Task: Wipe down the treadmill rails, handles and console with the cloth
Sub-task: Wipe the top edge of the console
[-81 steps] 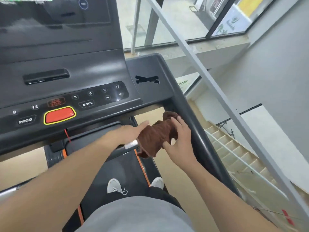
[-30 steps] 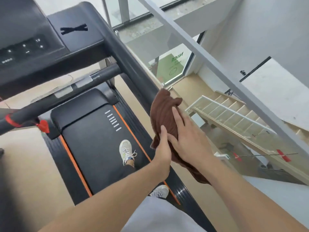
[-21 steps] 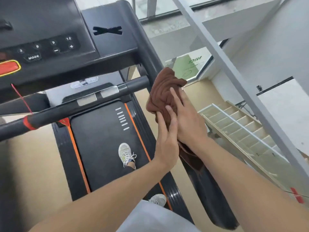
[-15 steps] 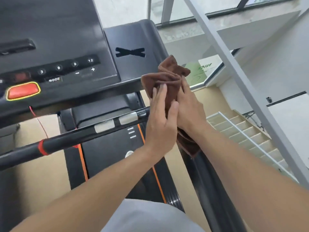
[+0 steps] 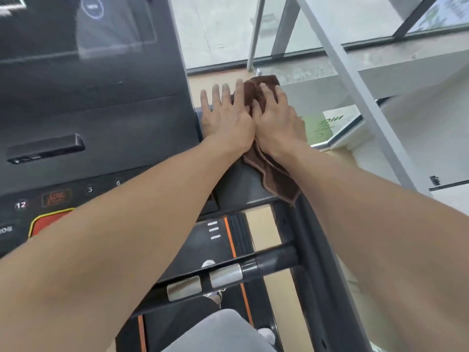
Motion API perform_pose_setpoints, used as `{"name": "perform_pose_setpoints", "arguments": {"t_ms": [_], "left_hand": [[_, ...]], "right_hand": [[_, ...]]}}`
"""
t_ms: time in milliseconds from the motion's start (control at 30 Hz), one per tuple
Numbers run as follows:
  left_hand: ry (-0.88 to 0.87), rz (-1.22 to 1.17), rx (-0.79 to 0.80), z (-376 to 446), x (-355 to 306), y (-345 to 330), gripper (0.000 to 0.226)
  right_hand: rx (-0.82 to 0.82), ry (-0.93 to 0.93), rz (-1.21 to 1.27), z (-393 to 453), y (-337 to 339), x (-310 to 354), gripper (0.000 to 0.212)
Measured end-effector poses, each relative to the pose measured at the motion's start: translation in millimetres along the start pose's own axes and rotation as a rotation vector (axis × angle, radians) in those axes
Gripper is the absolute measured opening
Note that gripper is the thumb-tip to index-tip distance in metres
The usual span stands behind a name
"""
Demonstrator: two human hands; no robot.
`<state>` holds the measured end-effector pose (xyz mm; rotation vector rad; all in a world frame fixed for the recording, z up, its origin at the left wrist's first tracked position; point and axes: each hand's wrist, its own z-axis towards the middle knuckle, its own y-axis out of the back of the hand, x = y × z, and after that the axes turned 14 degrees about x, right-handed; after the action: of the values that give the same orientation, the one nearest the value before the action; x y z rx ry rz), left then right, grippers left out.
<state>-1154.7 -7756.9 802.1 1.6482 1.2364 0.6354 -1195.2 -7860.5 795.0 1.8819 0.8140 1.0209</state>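
1. The brown cloth [image 5: 269, 171] lies over the right wing of the treadmill console [image 5: 96, 118], just right of centre in the frame; one end bunches up beyond the fingertips, and the other end trails down toward the lower right, hanging over the console's front edge.
2. The right hand [image 5: 276, 120] presses flat on the cloth with its fingers extended, covering the cloth's middle.
3. The left hand [image 5: 225, 118] lies flat just beside it, fingers straight and spread; its inner fingers touch the cloth's edge, the rest lie on bare console plastic. The two hands are side by side and touching.
4. Both forearms cross the lower frame and hide much of the console's keypad; a red stop button [image 5: 48, 221] and a few number keys show at the left edge.
5. Below the hands, a black crossbar with two metal grip sensors [image 5: 203, 282] spans the lower centre.
6. The dark side rail [image 5: 322, 262] runs down toward the lower right.
7. The treadmill belt [image 5: 208, 245], edged in orange, shows under the crossbar.
8. A grey slanted beam [image 5: 355, 85] and glass panels fill the upper right.
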Motion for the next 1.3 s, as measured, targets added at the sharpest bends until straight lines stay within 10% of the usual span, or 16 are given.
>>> {"name": "perform_pose_setpoints", "arguments": {"t_ms": [867, 1300], "left_hand": [[0.077, 0.052, 0.034, 22, 0, 6, 0.06], [-0.054, 0.131, 0.05, -106, -51, -46, 0.062]], "right_hand": [[0.009, 0.055, 0.021, 31, 13, 6, 0.048], [0.149, 0.0, 0.302, -105, -19, -72, 0.067]]}}
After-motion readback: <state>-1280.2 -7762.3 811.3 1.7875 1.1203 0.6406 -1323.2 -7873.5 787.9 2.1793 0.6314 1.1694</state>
